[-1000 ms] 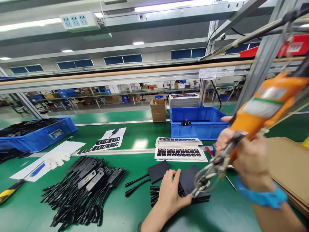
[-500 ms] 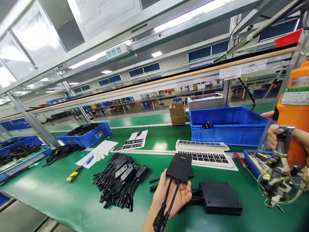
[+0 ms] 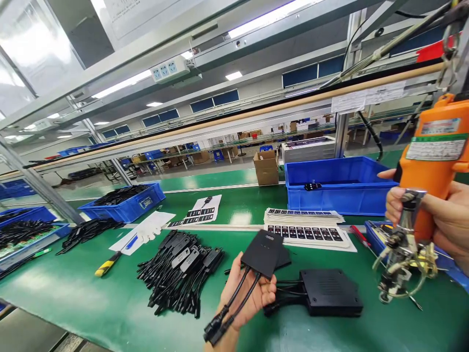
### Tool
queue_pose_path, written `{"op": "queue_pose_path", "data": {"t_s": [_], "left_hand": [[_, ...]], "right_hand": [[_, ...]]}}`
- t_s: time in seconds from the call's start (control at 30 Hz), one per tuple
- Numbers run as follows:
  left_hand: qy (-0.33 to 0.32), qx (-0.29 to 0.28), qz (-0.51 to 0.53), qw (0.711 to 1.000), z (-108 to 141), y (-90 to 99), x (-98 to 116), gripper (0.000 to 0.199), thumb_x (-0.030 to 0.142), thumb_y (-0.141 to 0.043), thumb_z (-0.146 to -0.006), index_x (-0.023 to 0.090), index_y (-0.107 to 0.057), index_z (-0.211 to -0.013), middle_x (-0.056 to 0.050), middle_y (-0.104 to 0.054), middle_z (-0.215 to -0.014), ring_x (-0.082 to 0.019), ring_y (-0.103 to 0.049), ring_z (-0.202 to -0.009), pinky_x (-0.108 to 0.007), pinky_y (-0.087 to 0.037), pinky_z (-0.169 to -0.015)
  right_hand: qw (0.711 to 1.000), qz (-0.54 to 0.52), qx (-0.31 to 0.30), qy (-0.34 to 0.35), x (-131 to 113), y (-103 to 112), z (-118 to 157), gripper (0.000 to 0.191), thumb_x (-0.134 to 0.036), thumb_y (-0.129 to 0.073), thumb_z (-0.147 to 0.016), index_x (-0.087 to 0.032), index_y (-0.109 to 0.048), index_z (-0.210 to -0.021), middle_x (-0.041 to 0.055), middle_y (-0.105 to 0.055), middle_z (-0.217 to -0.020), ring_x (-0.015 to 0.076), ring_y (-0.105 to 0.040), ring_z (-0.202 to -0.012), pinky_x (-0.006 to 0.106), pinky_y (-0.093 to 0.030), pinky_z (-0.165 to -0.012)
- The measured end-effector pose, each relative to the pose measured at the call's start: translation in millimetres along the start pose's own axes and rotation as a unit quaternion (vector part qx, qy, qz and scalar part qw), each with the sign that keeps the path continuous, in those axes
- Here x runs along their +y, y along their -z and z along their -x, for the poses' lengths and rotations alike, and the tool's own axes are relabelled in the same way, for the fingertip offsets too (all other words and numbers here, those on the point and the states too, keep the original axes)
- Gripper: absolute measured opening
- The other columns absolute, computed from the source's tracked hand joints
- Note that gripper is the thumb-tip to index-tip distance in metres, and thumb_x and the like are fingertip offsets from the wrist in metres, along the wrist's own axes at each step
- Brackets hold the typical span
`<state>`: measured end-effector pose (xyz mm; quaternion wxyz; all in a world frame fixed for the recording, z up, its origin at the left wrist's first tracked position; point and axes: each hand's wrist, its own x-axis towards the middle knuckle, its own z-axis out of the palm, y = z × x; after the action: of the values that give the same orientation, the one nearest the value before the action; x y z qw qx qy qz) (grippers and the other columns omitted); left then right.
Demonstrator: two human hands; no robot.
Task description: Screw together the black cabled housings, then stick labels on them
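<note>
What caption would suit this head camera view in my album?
Left hand holds a black box; right hand grips an orange tool.

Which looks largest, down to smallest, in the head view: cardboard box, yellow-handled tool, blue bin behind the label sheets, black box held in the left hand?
1. Blue bin
2. Held black box
3. Cardboard box
4. Yellow-handled tool

On the counter [image 3: 73, 288], a cable heap [image 3: 179, 274] lies left of a stack of cases [image 3: 331, 293]. Behind the stack, label sheets [image 3: 308, 232] lie before a large bin [image 3: 337, 198], a carton [image 3: 266, 168] left of it. A tool tray [image 3: 373, 242] sits right of the sheets. Left of the heap, a glove [image 3: 152, 229] rests on paper [image 3: 120, 241].
</note>
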<state>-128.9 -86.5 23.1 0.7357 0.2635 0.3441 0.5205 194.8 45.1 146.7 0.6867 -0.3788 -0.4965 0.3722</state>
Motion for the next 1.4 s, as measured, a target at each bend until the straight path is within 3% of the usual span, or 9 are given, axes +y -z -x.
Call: {"op": "queue_pose_path", "data": {"t_s": [0.03,0.1,0.27,0.5,0.63,0.77,0.9,1.27,1.4], "left_hand": [[-0.026,0.05,-0.127,0.99,-7,6.5,6,0.069,0.074,-0.039,-0.082,0.012,-0.064,-0.098,-0.009,-0.065,-0.089,-0.017,-0.065,-0.076,-0.032,-0.053,-0.074],[-0.085,0.127,-0.342,0.927,-21,19.4,20,0.07,0.069,-0.035,-0.085,0.012,-0.058,-0.12,-0.008,-0.059,-0.098,-0.02,-0.063,-0.084,-0.039,-0.052,-0.08],[-0.129,0.154,-0.58,0.789,-50,41.9,34,0.07,0.042,-0.067,-0.073,0.017,-0.052,-0.137,-0.002,-0.044,-0.09,-0.023,-0.051,-0.088,-0.047,-0.042,-0.095],[-0.105,0.087,-0.734,0.666,-65,57.6,13,0.07,0.019,-0.072,-0.07,0.019,-0.052,-0.137,-0.012,-0.05,-0.118,-0.028,-0.055,-0.107,-0.041,-0.044,-0.099],[-0.115,0.1,-0.766,0.624,-67,49.2,4,0.066,0.016,-0.069,-0.075,0.022,-0.051,-0.138,-0.016,-0.042,-0.143,-0.04,-0.035,-0.136,-0.057,-0.028,-0.111],[-0.174,0.025,-0.751,0.636,-62,10.4,-19,0.048,0.035,-0.058,-0.09,0.029,-0.051,-0.137,-0.013,-0.038,-0.151,-0.032,-0.033,-0.14,-0.054,-0.027,-0.113],[-0.136,-0.063,-0.731,0.666,-60,-21.0,-46,0.076,0.051,-0.083,-0.064,0.029,-0.057,-0.132,-0.019,-0.037,-0.151,-0.039,-0.031,-0.14,-0.056,-0.029,-0.112],[-0.116,-0.054,-0.718,0.684,-61,-20.4,-59,0.062,0.026,-0.08,-0.07,0.025,-0.061,-0.128,-0.017,-0.043,-0.145,-0.032,-0.051,-0.126,-0.042,-0.041,-0.106],[-0.085,-0.047,-0.739,0.667,-64,-19.7,-64,0.077,0.032,-0.087,-0.062,0.028,-0.057,-0.132,-0.018,-0.033,-0.152,-0.036,-0.045,-0.131,-0.046,-0.038,-0.107]], "right_hand": [[0.999,-0.003,-0.031,-0.032,-3,-2,1,0.058,-0.047,-0.093,-0.043,-0.02,-0.074,-0.09,0.0051,-0.057,-0.054,0.0182,-0.052,-0.038,0.032,-0.041,-0.03],[0.996,-0.013,-0.065,-0.062,-6,-4,3,0.061,-0.049,-0.093,-0.044,-0.023,-0.073,-0.095,0.0036,-0.057,-0.056,0.0174,-0.052,-0.04,0.031,-0.043,-0.031],[0.996,-0.016,-0.071,-0.052,-6,-6,4,0.056,-0.046,-0.09,-0.05,-0.023,-0.072,-0.098,0.0016,-0.055,-0.056,0.0161,-0.05,-0.039,0.027,-0.042,-0.027],[0.996,-0.019,-0.086,-0.033,-6,-10,7,0.048,-0.041,-0.087,-0.057,-0.023,-0.07,-0.099,-0.0019,-0.056,-0.058,0.0131,-0.05,-0.041,0.023,-0.045,-0.031],[0.996,-0.028,-0.079,-0.01,0,-19,9,0.046,-0.047,-0.082,-0.065,-0.022,-0.068,-0.101,-0.0039,-0.055,-0.058,0.0114,-0.05,-0.042,0.021,-0.045,-0.033],[0.996,-0.051,-0.075,0.023,17,-33,12,0.047,-0.058,-0.064,-0.081,-0.021,-0.066,-0.109,-0.0039,-0.054,-0.056,0.0117,-0.05,-0.04,0.022,-0.045,-0.034],[0.996,-0.037,-0.076,0.027,35,-46,16,0.047,-0.058,-0.062,-0.083,-0.019,-0.064,-0.11,-0.0037,-0.055,-0.059,0.0116,-0.053,-0.044,0.023,-0.049,-0.04],[0.996,0.05,-0.037,0.07,63,-51,24,0.033,-0.049,-0.063,-0.081,-0.019,-0.062,-0.097,-0.0048,-0.053,-0.055,0.0116,-0.049,-0.04,0.023,-0.044,-0.036],[0.994,0.068,-0.023,0.083,65,-55,30,0.025,-0.036,-0.074,-0.071,-0.021,-0.059,-0.083,-0.0047,-0.054,-0.055,0.0128,-0.051,-0.043,0.025,-0.046,-0.04]]}}
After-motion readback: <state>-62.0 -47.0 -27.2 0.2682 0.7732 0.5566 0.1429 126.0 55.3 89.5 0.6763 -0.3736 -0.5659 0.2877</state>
